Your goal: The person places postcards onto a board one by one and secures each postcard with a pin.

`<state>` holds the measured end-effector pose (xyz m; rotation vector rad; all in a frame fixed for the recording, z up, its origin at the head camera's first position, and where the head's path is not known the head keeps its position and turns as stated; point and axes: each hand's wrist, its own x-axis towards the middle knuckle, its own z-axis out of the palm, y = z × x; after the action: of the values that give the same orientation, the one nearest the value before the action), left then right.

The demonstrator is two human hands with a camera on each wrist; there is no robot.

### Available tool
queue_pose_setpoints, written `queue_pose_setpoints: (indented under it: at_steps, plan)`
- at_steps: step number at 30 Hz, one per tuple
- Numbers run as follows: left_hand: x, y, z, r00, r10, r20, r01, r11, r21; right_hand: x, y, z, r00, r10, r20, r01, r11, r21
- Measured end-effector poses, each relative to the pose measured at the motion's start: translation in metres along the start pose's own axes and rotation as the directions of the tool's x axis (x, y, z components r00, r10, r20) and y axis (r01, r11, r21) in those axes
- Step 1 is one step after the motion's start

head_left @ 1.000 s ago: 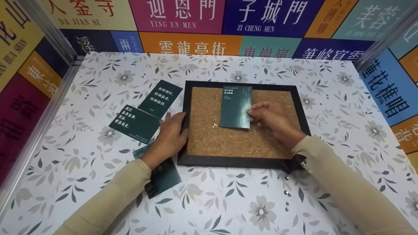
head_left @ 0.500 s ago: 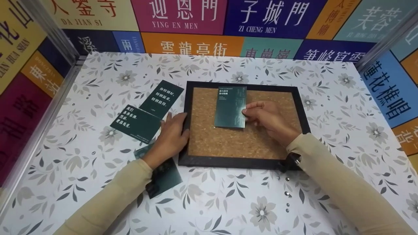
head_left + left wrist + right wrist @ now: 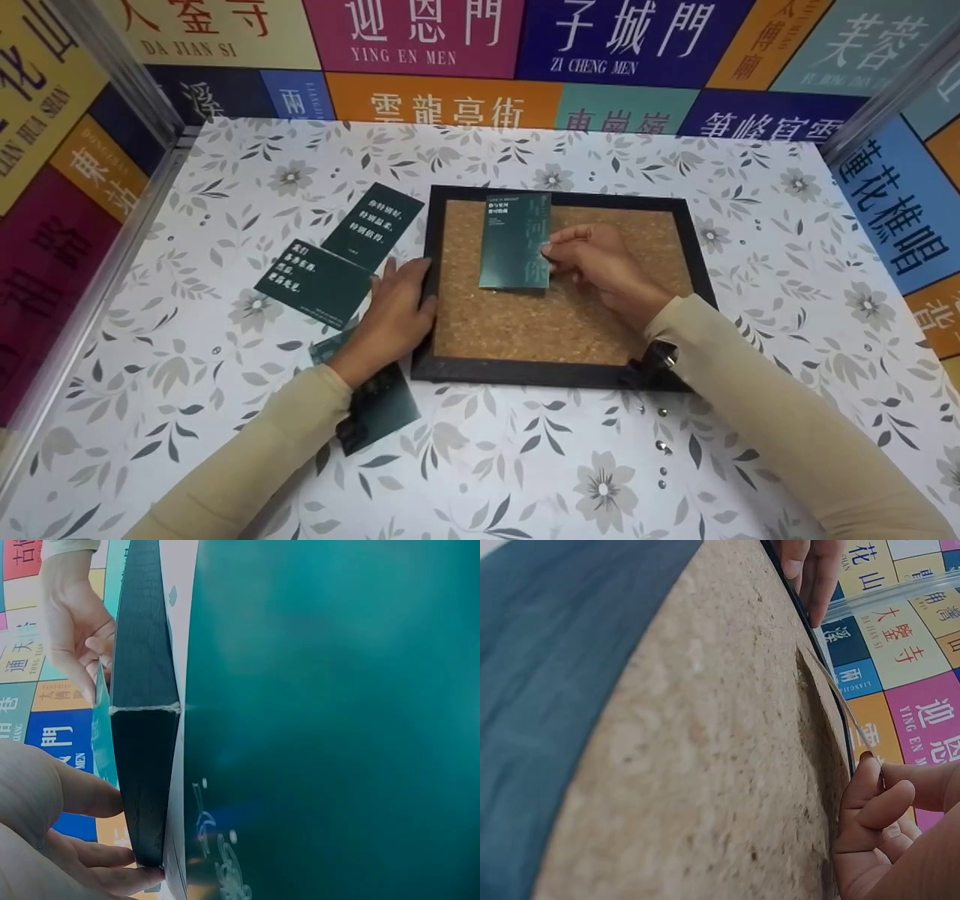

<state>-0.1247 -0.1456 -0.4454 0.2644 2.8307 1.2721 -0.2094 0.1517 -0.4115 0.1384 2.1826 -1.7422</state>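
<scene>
My right hand [image 3: 604, 266] pinches the right edge of a dark green printed card [image 3: 514, 240] between thumb and fingertips. The card is held over the upper left part of a black-framed corkboard [image 3: 525, 330]. In the right wrist view its edge stands tilted up from the cork [image 3: 697, 765], casting a shadow. My left hand [image 3: 390, 311] rests against the left side of the frame. In the left wrist view its thumb and fingers [image 3: 90, 795] touch the frame's black side [image 3: 142, 772]. Whether the held card's far edge touches the cork, I cannot tell.
Left of the board lie an upright green card [image 3: 382, 217], a sideways one [image 3: 315, 285] overlapping it, and another [image 3: 386, 409] partly under my left wrist. Several small metal thumbtacks [image 3: 662, 445] lie below the board's lower right. Printed panels [image 3: 450, 97] wall the table's back and sides.
My right hand has moved left with the card, bringing it closer to the board's left side. My left hand has stayed at the frame.
</scene>
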Motion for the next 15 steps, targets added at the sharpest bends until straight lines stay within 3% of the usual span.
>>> queue_pose_setpoints:
  at_steps: [7, 15]
  plan:
    - [0.006, -0.017, 0.008, 1.0, 0.006, -0.002, -0.006, 1.0, -0.006, 0.003, -0.005, 0.01, 1.0, 0.005, 0.025, -0.005, 1.0, -0.024]
    - [0.0, -0.005, 0.001, 1.0, 0.007, 0.001, -0.007, 1.0, 0.005, 0.01, -0.009, 0.02, 0.999, 0.028, 0.023, -0.028, 1.0, -0.009]
